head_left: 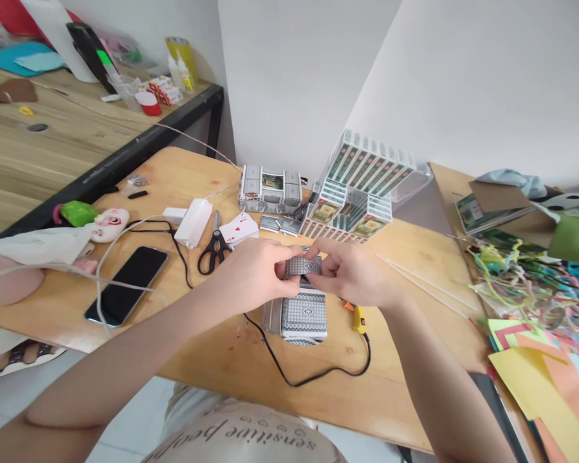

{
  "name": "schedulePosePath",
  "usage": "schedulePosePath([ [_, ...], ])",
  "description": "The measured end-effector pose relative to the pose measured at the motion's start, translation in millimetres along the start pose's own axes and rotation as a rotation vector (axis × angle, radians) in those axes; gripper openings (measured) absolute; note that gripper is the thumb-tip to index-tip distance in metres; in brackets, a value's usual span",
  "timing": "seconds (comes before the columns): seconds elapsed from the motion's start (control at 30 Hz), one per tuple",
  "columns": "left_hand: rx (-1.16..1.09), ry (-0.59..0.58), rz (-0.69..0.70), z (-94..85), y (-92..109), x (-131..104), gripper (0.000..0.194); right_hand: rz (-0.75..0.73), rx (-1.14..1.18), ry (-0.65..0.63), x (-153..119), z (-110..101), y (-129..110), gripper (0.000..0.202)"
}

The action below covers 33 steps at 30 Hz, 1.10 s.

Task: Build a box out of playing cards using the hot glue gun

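Between my left hand and my right hand is a grey-patterned playing card, bowed slightly, with fingers of both hands pinching its ends. Just below it lies a block of playing cards, backs facing up, with more card pieces partly hidden beneath the hands. Beyond my left hand rest loose cards with red hearts face up, next to black-handled scissors. A glue gun's yellow part, with a black cable, sits right of the block.
Card boxes are stacked against the wall, beside a card-covered structure. A phone, cables and a white power adapter lie left. White sticks and coloured paper are on the right.
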<state>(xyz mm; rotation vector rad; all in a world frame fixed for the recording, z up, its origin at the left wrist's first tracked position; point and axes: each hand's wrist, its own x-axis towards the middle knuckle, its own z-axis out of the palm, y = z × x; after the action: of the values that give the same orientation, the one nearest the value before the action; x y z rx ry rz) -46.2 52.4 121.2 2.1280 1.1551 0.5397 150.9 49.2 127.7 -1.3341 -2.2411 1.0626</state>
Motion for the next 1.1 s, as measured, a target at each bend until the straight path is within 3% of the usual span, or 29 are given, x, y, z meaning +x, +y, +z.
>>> schedulePosePath([
  [0.2, -0.146, -0.076, -0.104, -0.2, -5.8, -0.9, 0.043, 0.031, 0.130, -0.034, 5.3, -7.0, 1.7, 0.018],
  [0.63, -0.145, -0.106, -0.100, 1.8, -2.6, 1.6, 0.035, -0.012, 0.244, -0.143, 13.9, -9.6, 8.7, 0.018],
  [0.77, -0.168, -0.061, -0.147, 2.1, -6.5, 1.9, 0.040, -0.062, 0.098, 0.014, 10.8, -9.3, 13.0, 0.007],
  [0.9, -0.186, -0.017, -0.167, 1.5, -14.6, -0.8, 0.043, 0.049, 0.108, 0.163, -3.5, 0.6, 19.2, 0.035],
  [1.03, -0.103, 0.004, -0.166, -3.0, -19.7, -6.9, 0.043, 0.218, 0.336, 0.394, -27.4, 28.0, 20.5, 0.034],
  [1.1, 0.011, 0.041, -0.136, -6.9, -19.6, -9.4, 0.044, 0.225, 0.367, 0.358, -38.1, 47.6, 13.1, 0.033],
])
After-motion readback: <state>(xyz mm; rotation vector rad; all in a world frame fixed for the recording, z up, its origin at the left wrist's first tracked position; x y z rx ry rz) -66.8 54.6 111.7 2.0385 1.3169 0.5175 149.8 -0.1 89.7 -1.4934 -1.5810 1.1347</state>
